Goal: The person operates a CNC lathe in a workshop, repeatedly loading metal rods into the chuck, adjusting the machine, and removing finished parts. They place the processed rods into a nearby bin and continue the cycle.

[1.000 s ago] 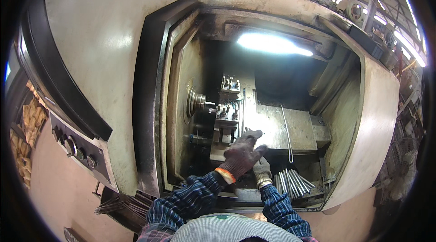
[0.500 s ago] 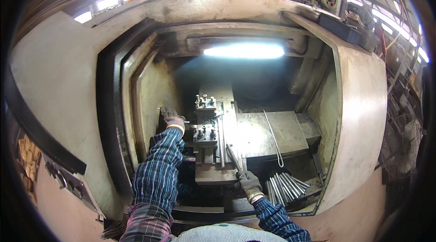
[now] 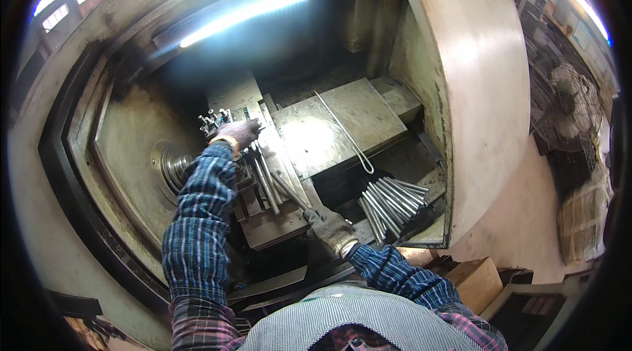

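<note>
My gloved left hand (image 3: pixel 238 134) reaches over the tool post (image 3: pixel 212 120) of a lathe, beside the upper ends of metal rods (image 3: pixel 265 180) lying on the slide. Its fingers are blurred and partly hidden, so whether they grip anything does not show. Left of that forearm, the round metal spindle (image 3: pixel 172 165) protrudes from the machine's inner wall. In my gloved right hand (image 3: pixel 331 227), the fingers are closed around the lower end of a metal bar (image 3: pixel 289 191), which slants up and left toward the rods.
Many loose metal rods (image 3: pixel 392 206) lie fanned in the machine's lower right. A long looped wire hook (image 3: pixel 345 132) rests across the flat metal cover (image 3: pixel 372 114). The machine's right housing (image 3: pixel 484 87) bounds the opening. Outside are a fan (image 3: pixel 571 97) and a cardboard box (image 3: pixel 477 285).
My left hand has moved from beside the spindle wall rightward to the tool post and rods. My right hand still grips the bar. The view has turned and shifted to the right.
</note>
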The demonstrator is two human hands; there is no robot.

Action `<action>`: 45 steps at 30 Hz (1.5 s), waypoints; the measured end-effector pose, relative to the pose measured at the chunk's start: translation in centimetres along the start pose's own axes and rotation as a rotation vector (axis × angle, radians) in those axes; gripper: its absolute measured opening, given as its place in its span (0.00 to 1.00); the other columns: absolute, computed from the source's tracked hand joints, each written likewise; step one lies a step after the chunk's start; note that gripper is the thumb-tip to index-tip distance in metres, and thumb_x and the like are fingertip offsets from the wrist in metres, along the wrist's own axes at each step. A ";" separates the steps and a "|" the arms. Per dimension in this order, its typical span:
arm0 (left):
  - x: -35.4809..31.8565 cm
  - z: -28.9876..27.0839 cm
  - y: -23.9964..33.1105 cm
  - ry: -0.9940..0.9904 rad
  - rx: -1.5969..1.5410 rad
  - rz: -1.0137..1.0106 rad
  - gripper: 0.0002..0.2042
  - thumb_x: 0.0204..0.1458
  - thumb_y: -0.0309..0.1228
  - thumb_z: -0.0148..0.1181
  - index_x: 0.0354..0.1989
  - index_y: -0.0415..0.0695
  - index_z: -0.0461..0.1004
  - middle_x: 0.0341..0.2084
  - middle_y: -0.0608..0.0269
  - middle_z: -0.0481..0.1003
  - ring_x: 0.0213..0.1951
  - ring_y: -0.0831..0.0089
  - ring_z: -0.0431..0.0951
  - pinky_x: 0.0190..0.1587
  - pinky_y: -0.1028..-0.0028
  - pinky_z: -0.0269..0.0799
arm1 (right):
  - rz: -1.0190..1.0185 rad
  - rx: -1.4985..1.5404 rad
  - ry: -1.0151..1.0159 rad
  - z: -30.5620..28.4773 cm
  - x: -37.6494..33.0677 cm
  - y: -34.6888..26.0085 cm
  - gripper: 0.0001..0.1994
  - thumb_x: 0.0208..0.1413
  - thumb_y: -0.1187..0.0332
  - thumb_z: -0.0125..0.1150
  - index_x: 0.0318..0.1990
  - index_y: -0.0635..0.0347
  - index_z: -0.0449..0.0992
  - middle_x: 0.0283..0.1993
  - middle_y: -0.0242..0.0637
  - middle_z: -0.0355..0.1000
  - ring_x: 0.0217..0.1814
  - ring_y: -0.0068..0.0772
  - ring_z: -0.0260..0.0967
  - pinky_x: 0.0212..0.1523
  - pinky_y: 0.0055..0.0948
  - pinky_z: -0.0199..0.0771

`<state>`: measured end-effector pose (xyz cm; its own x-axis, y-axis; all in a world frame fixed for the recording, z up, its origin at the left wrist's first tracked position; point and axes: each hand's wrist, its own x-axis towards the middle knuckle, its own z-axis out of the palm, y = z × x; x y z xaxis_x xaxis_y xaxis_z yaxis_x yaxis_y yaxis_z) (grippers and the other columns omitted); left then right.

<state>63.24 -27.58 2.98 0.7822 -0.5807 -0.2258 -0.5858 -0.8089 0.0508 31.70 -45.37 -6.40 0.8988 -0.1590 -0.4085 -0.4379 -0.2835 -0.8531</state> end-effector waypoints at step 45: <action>-55.2 0.9 6.0 2.076 -0.817 -0.886 0.26 0.72 0.46 0.44 0.69 0.40 0.65 0.56 0.58 0.77 0.46 0.74 0.79 0.40 0.81 0.73 | -0.803 -1.541 -0.262 3.5 22.5 -23.3 0.15 0.60 0.58 0.56 0.45 0.54 0.83 0.41 0.45 0.81 0.47 0.48 0.80 0.46 0.46 0.78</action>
<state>16.35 -0.24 14.89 0.1035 0.8930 0.4380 -0.3685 -0.3746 0.8508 62.25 -39.01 3.15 0.7937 0.5556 -0.2477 0.5971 -0.7893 0.1427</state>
